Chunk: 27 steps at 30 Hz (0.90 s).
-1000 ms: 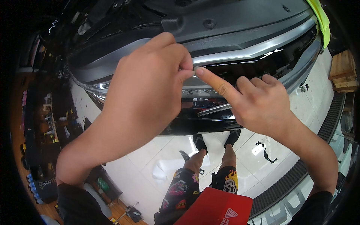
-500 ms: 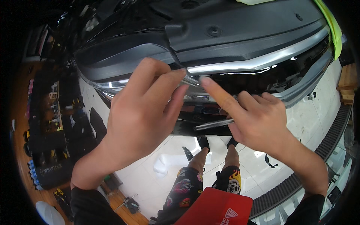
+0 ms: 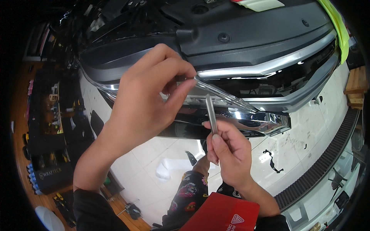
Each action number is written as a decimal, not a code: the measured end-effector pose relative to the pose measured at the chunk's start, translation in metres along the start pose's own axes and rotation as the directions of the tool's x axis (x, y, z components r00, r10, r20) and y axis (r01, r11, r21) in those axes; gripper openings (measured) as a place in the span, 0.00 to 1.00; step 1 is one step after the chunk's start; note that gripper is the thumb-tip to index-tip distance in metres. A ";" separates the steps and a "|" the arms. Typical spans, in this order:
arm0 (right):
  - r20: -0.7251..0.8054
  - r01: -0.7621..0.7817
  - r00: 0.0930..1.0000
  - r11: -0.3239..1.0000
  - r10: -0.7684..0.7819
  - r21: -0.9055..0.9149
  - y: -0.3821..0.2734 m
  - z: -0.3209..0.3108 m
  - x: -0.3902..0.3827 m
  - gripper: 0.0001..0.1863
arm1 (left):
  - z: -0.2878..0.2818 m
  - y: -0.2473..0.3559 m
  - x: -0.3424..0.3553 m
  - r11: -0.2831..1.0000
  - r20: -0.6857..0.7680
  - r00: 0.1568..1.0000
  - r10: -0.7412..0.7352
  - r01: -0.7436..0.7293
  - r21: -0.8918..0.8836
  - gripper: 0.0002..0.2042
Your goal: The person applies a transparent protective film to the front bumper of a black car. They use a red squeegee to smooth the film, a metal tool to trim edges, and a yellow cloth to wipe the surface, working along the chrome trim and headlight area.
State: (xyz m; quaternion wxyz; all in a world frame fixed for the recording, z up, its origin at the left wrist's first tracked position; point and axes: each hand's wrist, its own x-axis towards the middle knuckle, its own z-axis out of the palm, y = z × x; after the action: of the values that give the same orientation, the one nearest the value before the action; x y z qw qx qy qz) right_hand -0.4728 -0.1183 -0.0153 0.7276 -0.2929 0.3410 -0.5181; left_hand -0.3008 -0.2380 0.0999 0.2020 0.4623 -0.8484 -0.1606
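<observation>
My left hand [image 3: 146, 96] is raised in front of the car's nose, thumb and forefinger pinched on the end of a thin, glossy strip [image 3: 225, 94]. Whether the strip is clear film or trim, I cannot tell. It slants down to the right toward a chrome trim piece [image 3: 275, 122] below the grille. Lower and to the right, my right hand [image 3: 231, 154] grips a slim silver cutter knife [image 3: 211, 111] between thumb and fingers. The knife points upward, just below the strip; no blade can be made out.
Black covers [image 3: 250, 34] top the car's front, above a silver grille bar [image 3: 266, 69]. Yellow-green cloth [image 3: 339, 34] hangs at the right corner. A red pouch [image 3: 219, 213] is at my front. Tool racks [image 3: 46, 134] stand left; black scraps [image 3: 273, 161] lie on the tiles.
My right hand has dropped down and left, its forefinger leaving the strip, and the knife has swung from sideways to upright. My left hand has shifted slightly right, still pinching.
</observation>
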 end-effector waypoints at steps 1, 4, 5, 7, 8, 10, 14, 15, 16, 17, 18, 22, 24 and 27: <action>-0.009 -0.013 1.000 0.999 0.013 0.031 0.000 0.002 0.003 0.16 | 0.000 0.000 0.001 1.000 0.005 1.000 0.001 -0.001 0.007 0.08; -0.037 -0.005 0.999 0.999 0.006 0.040 0.002 0.007 0.010 0.16 | 0.002 -0.006 0.000 1.000 -0.019 1.000 0.013 -0.013 -0.018 0.08; -0.048 0.002 0.999 0.999 0.000 0.042 0.002 0.008 0.010 0.16 | 0.003 -0.007 -0.001 0.999 -0.019 1.000 0.020 -0.021 -0.025 0.08; -0.065 0.013 0.998 0.999 -0.010 0.049 0.001 0.013 0.011 0.16 | 0.003 -0.008 -0.001 0.999 -0.021 0.999 0.031 -0.032 -0.034 0.08; -0.070 0.007 0.998 0.998 -0.003 0.060 -0.001 0.016 0.011 0.16 | 0.002 -0.008 -0.001 0.999 -0.016 0.999 0.037 -0.037 -0.033 0.08; -0.082 -0.005 0.997 0.997 0.011 0.078 -0.003 0.021 0.011 0.17 | 0.001 -0.008 -0.002 0.998 -0.008 0.999 0.048 -0.048 -0.033 0.08; -0.088 -0.029 0.995 0.991 0.040 0.128 -0.007 0.027 0.010 0.17 | 0.000 -0.008 -0.003 0.998 0.012 0.998 0.058 -0.058 -0.037 0.09; -0.088 -0.024 0.995 0.991 0.035 0.130 -0.005 0.027 0.010 0.17 | 0.000 -0.008 -0.004 0.997 0.016 0.998 0.063 -0.063 -0.036 0.10; -0.087 -0.018 0.996 0.991 0.030 0.132 -0.003 0.027 0.011 0.17 | 0.000 -0.009 -0.004 0.997 0.021 0.997 0.068 -0.067 -0.033 0.10; -0.088 0.002 0.996 0.992 0.009 0.129 -0.001 0.027 0.012 0.17 | -0.001 -0.008 -0.004 0.997 0.024 0.997 0.069 -0.069 -0.040 0.10; -0.089 0.022 0.996 0.992 -0.011 0.126 0.003 0.026 0.013 0.17 | -0.002 -0.008 -0.004 0.997 0.027 0.997 0.071 -0.069 -0.047 0.11; -0.073 0.055 0.996 0.990 -0.045 0.133 0.012 0.021 0.020 0.18 | -0.001 -0.011 -0.002 0.993 0.034 0.992 0.121 -0.121 -0.003 0.11; -0.073 0.074 0.995 0.988 -0.064 0.139 0.015 0.020 0.022 0.17 | -0.002 -0.010 -0.001 0.991 0.043 0.991 0.131 -0.131 0.007 0.11; -0.069 0.098 0.994 0.989 -0.091 0.111 0.018 0.020 0.023 0.17 | -0.002 -0.011 -0.001 0.987 0.069 0.985 0.156 -0.159 0.039 0.11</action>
State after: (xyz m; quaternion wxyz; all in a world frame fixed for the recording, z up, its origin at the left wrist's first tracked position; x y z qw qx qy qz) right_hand -0.4416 -0.1335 -0.0219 0.7067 -0.2498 0.3195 -0.5797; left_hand -0.2910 -0.2430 0.0967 0.1758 0.3927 -0.8917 -0.1406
